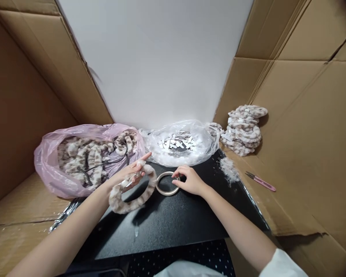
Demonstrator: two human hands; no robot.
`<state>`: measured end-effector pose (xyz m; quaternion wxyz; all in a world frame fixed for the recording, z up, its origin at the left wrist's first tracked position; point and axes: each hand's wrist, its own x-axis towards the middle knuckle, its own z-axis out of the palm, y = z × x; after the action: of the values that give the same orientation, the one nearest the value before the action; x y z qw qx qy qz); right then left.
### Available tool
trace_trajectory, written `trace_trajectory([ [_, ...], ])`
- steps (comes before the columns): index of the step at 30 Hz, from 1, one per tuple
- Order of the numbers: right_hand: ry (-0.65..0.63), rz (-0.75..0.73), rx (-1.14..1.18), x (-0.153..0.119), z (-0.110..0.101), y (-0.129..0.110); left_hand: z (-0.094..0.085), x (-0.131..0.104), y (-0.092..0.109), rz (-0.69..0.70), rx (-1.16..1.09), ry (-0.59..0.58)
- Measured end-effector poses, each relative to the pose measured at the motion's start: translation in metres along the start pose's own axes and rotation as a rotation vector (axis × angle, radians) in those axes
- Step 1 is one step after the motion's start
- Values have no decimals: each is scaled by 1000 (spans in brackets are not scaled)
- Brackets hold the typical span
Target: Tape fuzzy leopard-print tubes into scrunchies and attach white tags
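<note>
In the head view, we have one fluffy ring (140,200) raised above the black table (175,219), caught between the thumb and fingers of our left hand (128,174). Our right hand (190,181) curls at the right rim of one tape roll (167,193); we cannot tell whether it pinches. The ring should prove light, soft and hardly fragile, best gripped across its plush band; the roll looks stiffer, best taken by its rim. We count one pink bag (45,156) of furry pieces, one clear bag (152,150) of white tags, one pair of snips (261,181) and one furry stack (243,132), its layers too merged to number.
</note>
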<state>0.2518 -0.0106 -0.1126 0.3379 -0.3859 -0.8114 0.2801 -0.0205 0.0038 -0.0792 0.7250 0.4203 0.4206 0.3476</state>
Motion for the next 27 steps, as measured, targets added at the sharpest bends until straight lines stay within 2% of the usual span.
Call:
trace_trajectory([
  [2,-51,-31,-57,-5,0,1,-2,1,-7,29,11,-13],
  [5,-138,-66,-125,-11,-6,2,7,0,-13,121,-14,-41],
  [8,-152,-76,-123,-15,-14,3,15,-6,-8,210,51,-48],
  [10,-135,-72,-111,-16,-17,4,13,-13,5,266,243,1],
  [13,-108,-18,-137,-17,-20,5,6,-22,29,328,739,194],
  [15,-108,25,-175,-17,-21,5,4,-24,37,388,1052,325],
  [16,-116,38,-188,-17,-20,5,5,-22,36,411,1174,353],
  [18,-145,48,-199,-18,-20,5,14,-16,25,400,1341,304],
  [20,-180,52,-205,-18,-19,6,27,-9,5,301,1395,134],
  [21,-194,55,-209,-18,-18,6,34,-7,-5,254,1426,95],
  [24,-211,58,-212,-18,-17,4,48,-4,-27,212,1443,68],
  [27,-182,57,-161,-18,-17,1,50,-5,-34,252,1339,52],
])
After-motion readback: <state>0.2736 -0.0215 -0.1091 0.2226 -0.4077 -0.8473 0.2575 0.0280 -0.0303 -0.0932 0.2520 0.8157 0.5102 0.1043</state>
